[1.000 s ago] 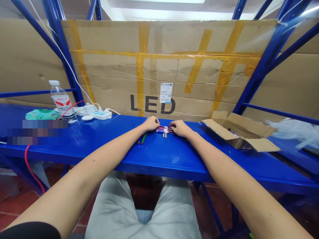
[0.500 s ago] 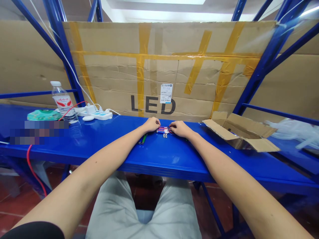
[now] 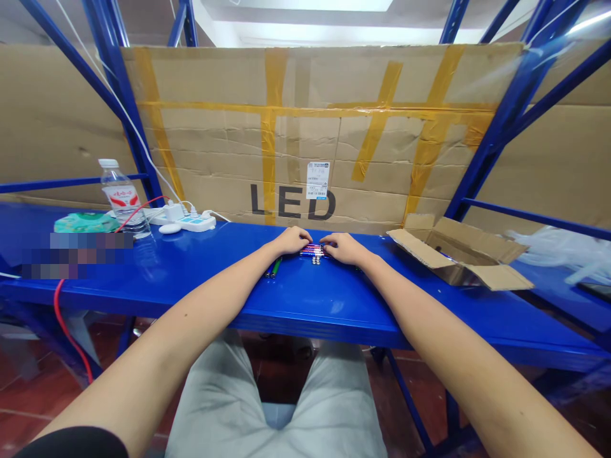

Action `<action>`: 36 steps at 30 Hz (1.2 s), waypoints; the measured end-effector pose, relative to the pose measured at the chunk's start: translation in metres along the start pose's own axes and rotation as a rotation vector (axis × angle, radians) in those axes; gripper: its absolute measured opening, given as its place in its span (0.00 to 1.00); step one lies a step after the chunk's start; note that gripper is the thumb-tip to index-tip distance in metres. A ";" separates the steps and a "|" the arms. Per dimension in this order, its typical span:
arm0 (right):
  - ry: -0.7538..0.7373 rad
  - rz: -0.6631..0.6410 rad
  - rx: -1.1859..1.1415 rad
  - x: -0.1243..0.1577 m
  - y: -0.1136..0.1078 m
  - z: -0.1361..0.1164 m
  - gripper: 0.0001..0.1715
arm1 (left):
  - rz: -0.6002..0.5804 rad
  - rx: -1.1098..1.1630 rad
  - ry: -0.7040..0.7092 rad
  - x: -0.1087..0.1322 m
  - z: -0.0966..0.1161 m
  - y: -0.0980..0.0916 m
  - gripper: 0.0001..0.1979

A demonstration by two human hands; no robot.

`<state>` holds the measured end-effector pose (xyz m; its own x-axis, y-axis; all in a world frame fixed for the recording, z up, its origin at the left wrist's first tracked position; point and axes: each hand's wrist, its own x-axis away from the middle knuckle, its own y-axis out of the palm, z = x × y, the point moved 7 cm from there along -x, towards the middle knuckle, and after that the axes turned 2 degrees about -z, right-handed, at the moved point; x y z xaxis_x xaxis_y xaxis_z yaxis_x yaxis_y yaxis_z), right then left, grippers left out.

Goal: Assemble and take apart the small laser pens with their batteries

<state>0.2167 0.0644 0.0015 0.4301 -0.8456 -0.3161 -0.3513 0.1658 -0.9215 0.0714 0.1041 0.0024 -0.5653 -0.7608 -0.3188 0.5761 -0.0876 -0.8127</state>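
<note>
A row of several shiny purple, red and blue pen-like tubes (image 3: 312, 251) lies side by side on the blue table. My left hand (image 3: 293, 240) is closed with its curled fingertips at the row's left end. At the right end, the bent fingers of my right hand (image 3: 342, 246) touch the tubes and hide their tips. Just in front of the row sit several small silver round pieces (image 3: 316, 260), too small to name surely. Below my left wrist lie green and dark pen-like tubes (image 3: 274, 268), partly hidden by it.
An opened cardboard box (image 3: 453, 254) stands at the right, with clear plastic bags (image 3: 556, 251) beyond it. To the left are a water bottle (image 3: 123, 200), a power strip (image 3: 193, 221) with cables and a green packet (image 3: 86, 222). A large taped carton (image 3: 214, 146) backs the table (image 3: 315, 299).
Both hands have drawn slightly closer together over the row, my left fingers shifting a little to the right. The tubes and silver pieces stay about where they were.
</note>
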 end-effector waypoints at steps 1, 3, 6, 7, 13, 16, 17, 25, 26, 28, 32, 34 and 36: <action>-0.008 0.000 -0.005 0.000 0.000 -0.001 0.20 | 0.005 0.004 -0.001 0.000 0.000 0.000 0.13; 0.002 -0.001 -0.016 0.000 0.001 0.000 0.20 | 0.021 0.013 -0.009 0.000 -0.001 -0.001 0.13; 0.029 0.024 -0.030 0.002 -0.004 0.001 0.20 | 0.065 0.031 -0.020 0.002 -0.001 -0.011 0.12; 0.032 0.041 -0.032 0.003 -0.007 0.001 0.19 | 0.075 0.039 -0.019 0.004 0.000 -0.017 0.11; -0.064 0.159 -0.044 0.013 -0.023 -0.028 0.15 | -0.190 0.096 -0.020 0.028 -0.003 -0.052 0.05; -0.241 0.147 -0.060 0.022 -0.023 -0.072 0.14 | -0.358 0.088 -0.091 0.044 -0.012 -0.058 0.05; -0.305 0.118 -0.056 0.025 -0.020 -0.088 0.15 | -0.394 0.087 -0.105 0.048 -0.013 -0.058 0.05; -0.528 -0.066 0.085 0.035 0.014 -0.145 0.22 | -0.573 -0.051 -0.100 0.053 -0.009 -0.046 0.09; -0.533 -0.065 0.095 0.034 0.016 -0.145 0.23 | -0.582 -0.065 -0.092 0.053 -0.008 -0.047 0.10; -0.540 -0.068 0.101 0.033 0.018 -0.145 0.23 | -0.579 -0.086 -0.086 0.053 -0.007 -0.047 0.10; -0.507 -0.094 0.052 0.031 0.016 -0.144 0.20 | -0.555 -0.092 -0.093 0.053 -0.006 -0.048 0.10; -0.476 -0.106 0.012 0.030 0.014 -0.143 0.17 | -0.550 -0.089 -0.091 0.053 -0.004 -0.048 0.10; -0.454 -0.109 -0.029 0.029 0.013 -0.142 0.14 | -0.547 -0.088 -0.088 0.053 -0.003 -0.047 0.10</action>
<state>0.1067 -0.0296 0.0126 0.7838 -0.5488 -0.2907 -0.3044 0.0685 -0.9501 0.0126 0.0701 0.0224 -0.7144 -0.6706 0.1998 0.1593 -0.4339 -0.8868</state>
